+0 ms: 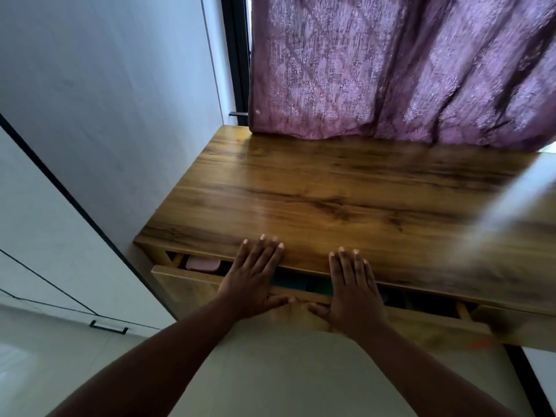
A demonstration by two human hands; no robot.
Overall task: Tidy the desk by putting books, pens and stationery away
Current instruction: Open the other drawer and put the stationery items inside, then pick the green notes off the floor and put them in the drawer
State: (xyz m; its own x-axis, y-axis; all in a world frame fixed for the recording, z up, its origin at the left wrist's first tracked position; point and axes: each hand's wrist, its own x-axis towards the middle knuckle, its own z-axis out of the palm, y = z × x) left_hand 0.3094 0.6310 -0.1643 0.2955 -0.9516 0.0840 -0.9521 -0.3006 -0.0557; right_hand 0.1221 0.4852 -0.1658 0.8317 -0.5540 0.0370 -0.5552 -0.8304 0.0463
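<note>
A wooden desk (331, 188) fills the middle of the view, its top bare. Under its front edge a wooden drawer (186, 284) stands a little way out. In the gap I see a pink case (201, 264) at the left and green and teal items (293, 282) between my hands. My left hand (254, 278) lies flat with fingers spread, fingertips on the desk edge and thumb on the drawer front. My right hand (352, 290) lies the same way just to the right. Neither hand holds anything.
A purple patterned curtain (391, 70) hangs over the back of the desk. A white wall (105, 85) and a white cabinet with a black handle (109, 327) stand at the left. A blurred pale object (517, 203) crosses the right side.
</note>
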